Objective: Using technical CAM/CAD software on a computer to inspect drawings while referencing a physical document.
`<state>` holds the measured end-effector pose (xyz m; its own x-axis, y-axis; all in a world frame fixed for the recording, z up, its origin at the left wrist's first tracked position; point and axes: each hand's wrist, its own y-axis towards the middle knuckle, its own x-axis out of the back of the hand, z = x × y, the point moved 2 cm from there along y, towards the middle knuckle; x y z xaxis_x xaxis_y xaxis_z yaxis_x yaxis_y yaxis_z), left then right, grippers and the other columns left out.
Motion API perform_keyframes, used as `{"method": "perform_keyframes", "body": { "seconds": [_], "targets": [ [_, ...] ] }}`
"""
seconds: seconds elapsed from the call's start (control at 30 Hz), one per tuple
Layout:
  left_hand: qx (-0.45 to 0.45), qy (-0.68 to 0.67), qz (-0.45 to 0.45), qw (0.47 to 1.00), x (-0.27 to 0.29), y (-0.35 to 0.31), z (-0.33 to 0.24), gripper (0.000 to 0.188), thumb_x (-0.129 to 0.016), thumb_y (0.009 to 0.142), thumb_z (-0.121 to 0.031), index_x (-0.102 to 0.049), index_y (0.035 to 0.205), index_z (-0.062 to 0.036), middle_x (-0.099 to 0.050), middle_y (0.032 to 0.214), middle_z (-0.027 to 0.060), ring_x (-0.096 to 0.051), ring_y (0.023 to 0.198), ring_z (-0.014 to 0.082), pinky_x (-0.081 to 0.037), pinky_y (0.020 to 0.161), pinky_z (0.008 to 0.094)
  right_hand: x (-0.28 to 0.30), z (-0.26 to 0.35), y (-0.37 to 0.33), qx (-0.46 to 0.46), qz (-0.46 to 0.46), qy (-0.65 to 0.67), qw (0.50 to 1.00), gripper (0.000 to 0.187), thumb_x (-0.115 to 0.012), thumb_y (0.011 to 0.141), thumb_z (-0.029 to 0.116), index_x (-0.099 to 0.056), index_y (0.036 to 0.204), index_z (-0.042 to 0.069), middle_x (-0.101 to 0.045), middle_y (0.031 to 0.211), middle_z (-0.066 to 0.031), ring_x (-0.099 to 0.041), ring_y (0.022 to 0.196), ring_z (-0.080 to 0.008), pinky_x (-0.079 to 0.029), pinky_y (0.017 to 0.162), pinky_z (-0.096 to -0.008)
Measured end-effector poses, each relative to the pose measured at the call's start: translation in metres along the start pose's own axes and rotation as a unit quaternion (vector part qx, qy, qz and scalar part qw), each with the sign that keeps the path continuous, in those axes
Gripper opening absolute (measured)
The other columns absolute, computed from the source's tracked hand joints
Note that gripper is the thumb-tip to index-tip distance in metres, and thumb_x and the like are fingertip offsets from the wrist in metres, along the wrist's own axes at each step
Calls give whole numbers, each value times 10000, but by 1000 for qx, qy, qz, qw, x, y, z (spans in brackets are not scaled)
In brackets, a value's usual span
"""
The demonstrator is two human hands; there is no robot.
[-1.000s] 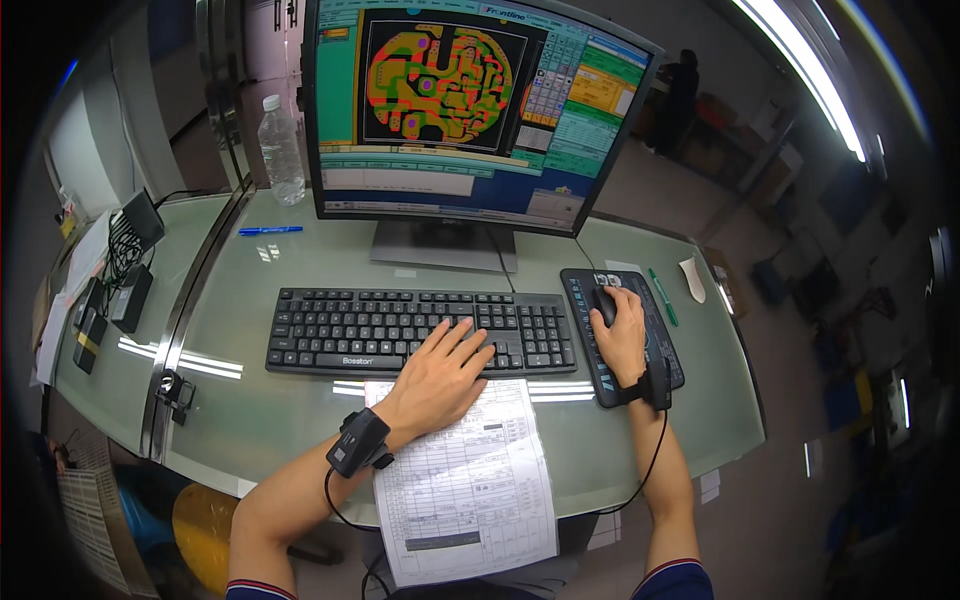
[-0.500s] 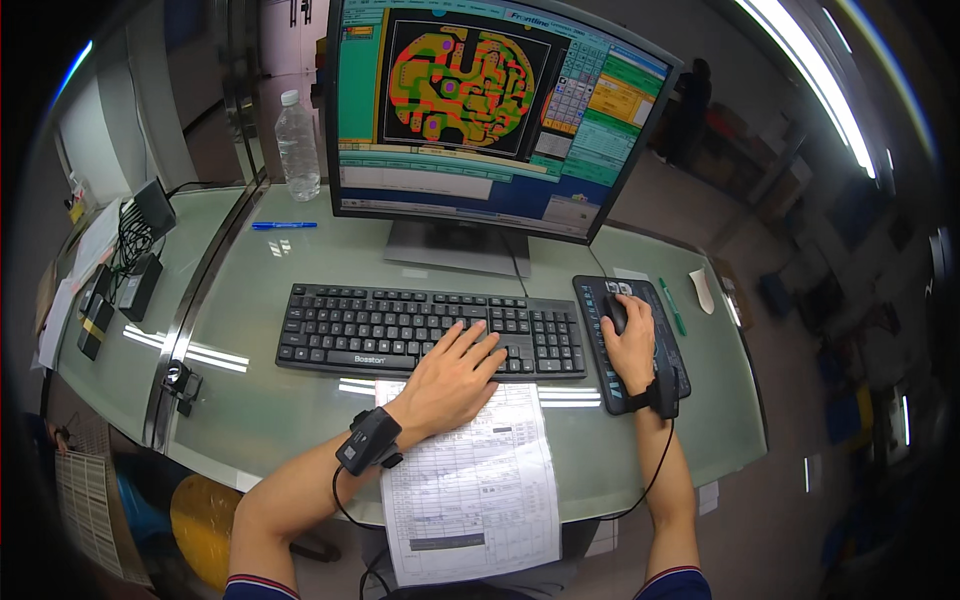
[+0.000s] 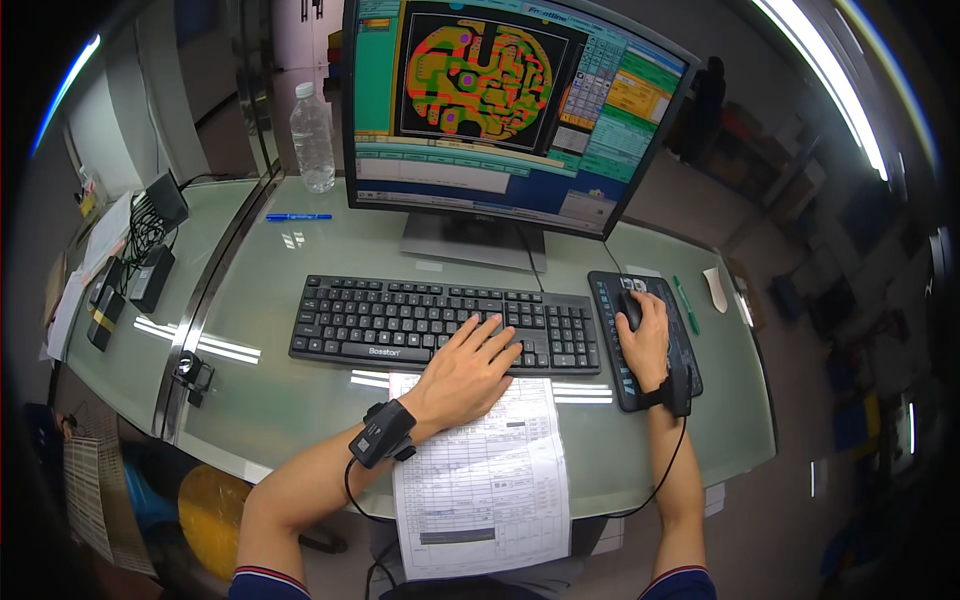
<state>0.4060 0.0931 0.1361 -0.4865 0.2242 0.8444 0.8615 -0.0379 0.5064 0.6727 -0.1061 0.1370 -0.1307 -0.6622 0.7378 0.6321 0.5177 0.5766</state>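
Observation:
My left hand lies over the right part of a black keyboard, its fingers spread on the keys and its palm over the top of a printed sheet. A black device is strapped to that wrist. On the right, my right hand is wrapped over a black mouse, which it partly hides. The mouse rests on a dark mouse pad. Behind the keyboard stands a monitor, showing a round circuit layout in orange, red and green on black.
A clear plastic bottle and a blue pen are left of the monitor. Right of the pad lie a green pen and a white slip. Black adapters with cables sit beyond a metal divider on the glass-topped desk.
The whole view has shifted slightly, so everything sits a little to the right. Both hands keep their places on keyboard and mouse. Green areas in the on-screen layout look more orange now.

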Motion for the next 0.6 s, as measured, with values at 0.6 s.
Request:
{"method": "perform_keyframes", "body": {
  "seconds": [0.6],
  "targets": [
    [12,9,38,999,8,1,0,461,-705,929,-214,-638,1326,10,-583,1442,205,-446,1449,389,-324,1228,513,-13,0,-1,-12,-16,36,999,457,-733,874,149,-614,1299,30,-567,1336,-204,-559,1218,-427,-481,1045,-479]
  ]
}}
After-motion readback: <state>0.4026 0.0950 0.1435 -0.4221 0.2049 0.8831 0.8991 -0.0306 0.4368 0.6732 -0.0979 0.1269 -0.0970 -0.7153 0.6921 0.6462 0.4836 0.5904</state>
